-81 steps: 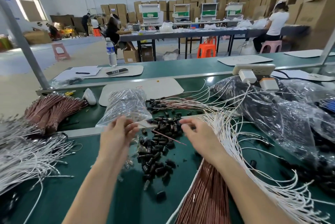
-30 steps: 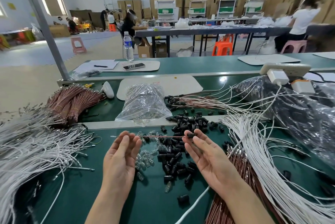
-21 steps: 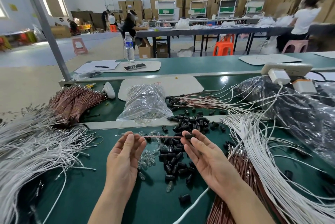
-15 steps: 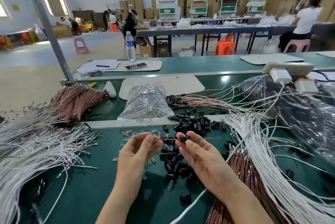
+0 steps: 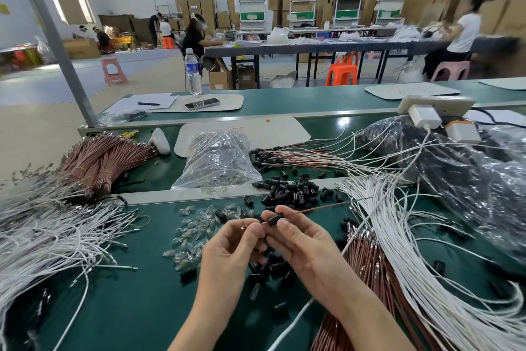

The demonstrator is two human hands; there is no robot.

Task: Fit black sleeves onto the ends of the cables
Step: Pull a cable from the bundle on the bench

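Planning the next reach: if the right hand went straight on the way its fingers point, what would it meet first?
Probably the loose black sleeves just beyond the right hand, then the clear plastic bag, though depth is unclear.

Forearms come up from bottom edge, both my hands meeting at lower centre. My left hand (image 5: 227, 245) pinches the cable (image 5: 321, 207) end, fingers curled. My right hand (image 5: 301, 242), palm up, pinches the black sleeve (image 5: 274, 219).
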